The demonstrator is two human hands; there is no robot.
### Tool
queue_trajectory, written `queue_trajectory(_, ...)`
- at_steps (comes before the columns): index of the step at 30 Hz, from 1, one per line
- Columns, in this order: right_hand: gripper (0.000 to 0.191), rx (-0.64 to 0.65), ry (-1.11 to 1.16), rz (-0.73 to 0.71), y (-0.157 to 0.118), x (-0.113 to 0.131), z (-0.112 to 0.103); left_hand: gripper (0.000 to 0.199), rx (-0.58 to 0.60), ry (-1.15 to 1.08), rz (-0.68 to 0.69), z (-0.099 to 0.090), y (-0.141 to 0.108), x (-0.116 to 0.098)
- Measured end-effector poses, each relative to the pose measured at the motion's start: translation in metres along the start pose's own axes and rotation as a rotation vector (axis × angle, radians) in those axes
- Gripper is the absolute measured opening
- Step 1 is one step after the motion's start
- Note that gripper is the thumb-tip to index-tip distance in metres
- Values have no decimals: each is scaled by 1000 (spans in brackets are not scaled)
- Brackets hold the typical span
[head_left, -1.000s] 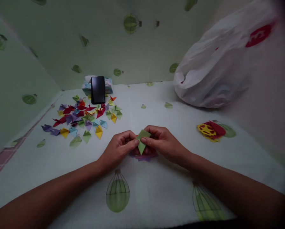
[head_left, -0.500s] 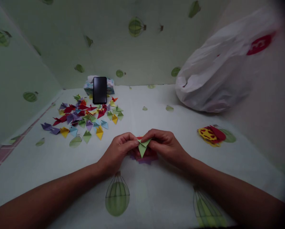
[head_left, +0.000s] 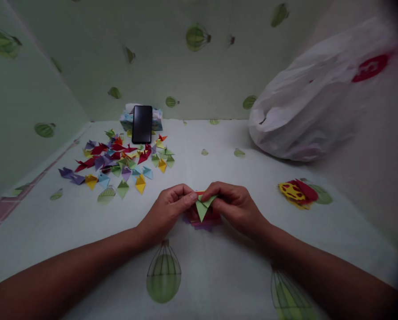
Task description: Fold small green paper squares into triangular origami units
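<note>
A light green folded paper (head_left: 202,210) is pinched between both my hands, its pointed tip toward me. My left hand (head_left: 172,209) grips its left corner with thumb and index finger. On the right side, my right hand (head_left: 234,204) holds the other corner, fingers curled over the top edge. Beneath the hands lies a stack of coloured paper sheets (head_left: 204,227), red and purple at its near edge and partly covered by my fingers. Several folded paper birds (head_left: 123,189) in many colours lie heaped at the left.
A black phone (head_left: 142,124) leans on a tissue box (head_left: 157,119) behind the folded birds. At the back right rests a bulging white plastic bag (head_left: 295,106). Yellow and red cut-out pieces (head_left: 294,192) lie on the balloon-patterned cover (head_left: 215,271) at the right.
The green paper and my right hand have shifted slightly to the right, and its right flap looks a little more spread. The whole view has also moved slightly.
</note>
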State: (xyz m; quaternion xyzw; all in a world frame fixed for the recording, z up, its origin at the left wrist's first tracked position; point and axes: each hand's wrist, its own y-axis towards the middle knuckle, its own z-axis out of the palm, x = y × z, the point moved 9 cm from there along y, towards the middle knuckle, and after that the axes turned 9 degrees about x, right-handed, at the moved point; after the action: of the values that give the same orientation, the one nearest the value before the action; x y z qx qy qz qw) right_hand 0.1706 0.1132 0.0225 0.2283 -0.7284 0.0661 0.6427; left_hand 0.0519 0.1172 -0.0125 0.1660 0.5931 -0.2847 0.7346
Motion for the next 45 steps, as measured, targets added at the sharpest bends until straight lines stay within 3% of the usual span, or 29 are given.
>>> queue_trajectory(12,15,130,266,189,1,-16,15,26,-103,176,1,-10,0,-8)
queue_trajectory(18,4,18,-85,138,1,-9,1,24,-86,160,-13,-8,0,-6)
queue_trajectory(24,9,8,-184,134,1,-7,-1,23,-56,139,-57,-7,1,-1)
queue_trajectory(31,11,43,123,270,1,-21,1,24,-43,80,-64,-9,3,4)
queue_trajectory(39,17,63,330,273,2,-27,4,24,-60,88,-72,-12,5,6)
queue_trajectory(45,34,102,283,312,2,-29,5,23,-38,144,-63,-10,5,4)
